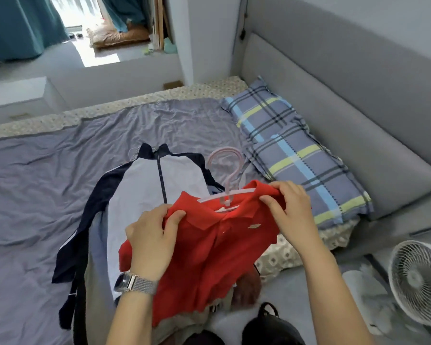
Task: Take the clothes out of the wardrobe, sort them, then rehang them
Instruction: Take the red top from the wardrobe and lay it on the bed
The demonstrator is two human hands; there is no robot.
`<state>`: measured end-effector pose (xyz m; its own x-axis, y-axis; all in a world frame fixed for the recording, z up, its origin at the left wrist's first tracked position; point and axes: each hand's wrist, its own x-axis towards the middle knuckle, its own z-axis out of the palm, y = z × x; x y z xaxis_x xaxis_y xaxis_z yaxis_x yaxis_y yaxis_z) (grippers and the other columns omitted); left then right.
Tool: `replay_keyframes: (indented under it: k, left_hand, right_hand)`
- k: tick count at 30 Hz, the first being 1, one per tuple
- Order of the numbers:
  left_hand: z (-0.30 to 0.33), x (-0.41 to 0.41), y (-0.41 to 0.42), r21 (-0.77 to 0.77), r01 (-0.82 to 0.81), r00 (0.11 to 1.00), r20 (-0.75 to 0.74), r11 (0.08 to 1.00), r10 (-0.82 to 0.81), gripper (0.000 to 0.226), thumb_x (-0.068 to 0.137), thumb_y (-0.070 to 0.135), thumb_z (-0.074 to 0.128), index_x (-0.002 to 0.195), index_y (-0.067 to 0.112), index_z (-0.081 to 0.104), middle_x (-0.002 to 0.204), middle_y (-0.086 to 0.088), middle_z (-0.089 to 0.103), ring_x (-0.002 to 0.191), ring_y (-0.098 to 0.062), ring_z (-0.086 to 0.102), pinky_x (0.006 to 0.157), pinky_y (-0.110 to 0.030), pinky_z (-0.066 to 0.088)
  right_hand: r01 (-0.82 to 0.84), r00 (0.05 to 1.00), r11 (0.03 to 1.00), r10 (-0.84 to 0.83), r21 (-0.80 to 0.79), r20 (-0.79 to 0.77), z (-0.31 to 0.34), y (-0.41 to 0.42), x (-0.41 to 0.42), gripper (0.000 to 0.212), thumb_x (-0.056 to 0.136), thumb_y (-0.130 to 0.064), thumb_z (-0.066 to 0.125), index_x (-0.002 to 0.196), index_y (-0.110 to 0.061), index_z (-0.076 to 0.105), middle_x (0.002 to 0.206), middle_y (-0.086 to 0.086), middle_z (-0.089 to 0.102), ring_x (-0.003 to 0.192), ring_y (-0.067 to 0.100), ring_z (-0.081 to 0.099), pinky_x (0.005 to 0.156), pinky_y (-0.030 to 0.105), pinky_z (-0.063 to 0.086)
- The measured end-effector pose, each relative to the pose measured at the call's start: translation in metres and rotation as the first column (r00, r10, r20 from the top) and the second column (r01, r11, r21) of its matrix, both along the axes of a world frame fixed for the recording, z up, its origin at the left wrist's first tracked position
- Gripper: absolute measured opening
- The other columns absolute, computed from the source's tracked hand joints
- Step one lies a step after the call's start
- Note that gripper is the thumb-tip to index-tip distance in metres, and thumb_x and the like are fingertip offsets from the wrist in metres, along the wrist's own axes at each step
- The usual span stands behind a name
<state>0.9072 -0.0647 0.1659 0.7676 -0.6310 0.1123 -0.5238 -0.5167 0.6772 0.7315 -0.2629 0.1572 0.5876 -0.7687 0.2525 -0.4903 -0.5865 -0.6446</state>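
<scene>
Bedroom, purple bed sheet [60, 170] under everything. Nearest me, my left hand [152, 242] and right hand [289, 210] each pinch a shoulder of the red polo shirt [214, 250], on its pink hanger [225, 175]. I'd seat both shoulders evenly. Beyond lies the navy-and-white jacket [144, 185], then the plaid pillow [296, 150].
</scene>
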Motion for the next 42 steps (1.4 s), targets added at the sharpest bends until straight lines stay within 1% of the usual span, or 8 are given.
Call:
replay_keyframes:
  k: [9,17,21,24,30,35,39,42]
  left_hand:
    - [0.003,-0.088,-0.112,-0.026,0.122,0.992,-0.009,0.992,-0.123,0.043,0.075,0.067,0.024,0.077,0.037,0.054,0.073,0.01,0.062,0.085,-0.015,0.057,0.079,-0.035,0.03]
    - [-0.012,-0.156,-0.203,-0.072,0.052,0.995,-0.081,0.996,-0.058,0.048,0.076,0.064,0.028,0.081,0.029,0.06,0.075,0.013,0.059,0.085,-0.01,0.052,0.08,-0.034,0.028]
    - [-0.018,-0.147,-0.217,-0.07,0.014,0.987,-0.162,0.997,-0.025,0.019,0.09,0.049,0.042,0.076,0.04,0.052,0.075,0.015,0.058,0.085,-0.01,0.052,0.081,-0.035,0.028]
    - [-0.039,-0.125,-0.231,0.038,0.01,0.988,-0.155,0.999,-0.004,0.02,0.096,0.036,0.042,0.077,0.038,0.045,0.074,0.013,0.053,0.092,-0.016,0.049,0.08,-0.035,0.025]
    - [-0.089,-0.059,-0.272,0.274,0.137,0.99,-0.079,0.952,-0.12,0.028,0.092,0.042,0.04,0.096,0.02,0.057,0.089,0.006,0.058,0.101,-0.025,0.049,0.075,-0.034,0.03]
    - [-0.077,-0.018,-0.311,0.115,0.192,0.98,-0.075,0.975,-0.185,0.015,0.091,0.023,0.054,0.079,0.013,0.056,0.073,-0.002,0.057,0.078,-0.029,0.057,0.065,-0.037,0.039]
    - [-0.067,0.015,-0.349,0.076,0.093,0.993,0.062,0.993,-0.098,0.031,0.087,0.036,0.041,0.094,0.015,0.063,0.087,-0.006,0.066,0.085,-0.031,0.059,0.073,-0.045,0.046]
    - [-0.082,0.037,-0.376,0.131,0.011,0.998,0.052,0.991,-0.018,0.023,0.09,0.027,0.048,0.102,0.013,0.063,0.098,-0.01,0.066,0.094,-0.032,0.058,0.08,-0.045,0.045]
  right_hand:
    - [0.149,0.989,0.987,-0.148,-0.065,0.03,0.008,-0.085,-0.117,0.048,0.079,-0.059,0.043,0.097,-0.02,0.063,0.093,-0.009,0.058,0.095,0.021,0.05,0.089,0.04,0.038]
    - [0.122,0.99,0.983,-0.131,-0.14,-0.059,0.006,-0.185,-0.171,0.048,0.079,-0.062,0.041,0.096,-0.022,0.062,0.094,-0.007,0.062,0.097,0.021,0.049,0.09,0.035,0.028]
    - [0.026,0.997,0.986,-0.037,-0.168,-0.067,0.007,-0.219,-0.151,0.05,0.079,-0.062,0.042,0.097,-0.021,0.063,0.095,-0.011,0.059,0.097,0.015,0.046,0.089,0.031,0.025]
    - [-0.042,0.99,0.99,0.023,-0.133,-0.139,-0.002,-0.24,-0.122,0.045,0.077,-0.064,0.04,0.091,-0.026,0.06,0.088,-0.018,0.052,0.095,0.013,0.048,0.084,0.027,0.02]
    - [-0.126,0.951,0.988,0.096,-0.084,-0.295,-0.033,-0.286,-0.076,0.045,0.075,-0.068,0.036,0.09,-0.028,0.052,0.087,-0.015,0.05,0.1,0.02,0.051,0.082,0.027,0.016]
    - [-0.17,0.942,0.978,0.126,-0.118,-0.311,-0.026,-0.331,-0.036,0.048,0.076,-0.068,0.035,0.092,-0.027,0.054,0.093,-0.01,0.057,0.103,0.02,0.05,0.084,0.032,0.021]
    - [-0.172,0.954,0.973,0.126,-0.153,-0.273,-0.017,-0.371,0.0,0.046,0.082,-0.062,0.038,0.095,-0.021,0.056,0.094,-0.004,0.059,0.1,0.02,0.048,0.085,0.032,0.021]
    - [-0.207,0.942,0.972,0.167,-0.11,-0.292,-0.038,-0.396,0.027,0.034,0.093,-0.05,0.048,0.097,-0.017,0.056,0.097,-0.001,0.06,0.103,0.023,0.05,0.085,0.035,0.024]
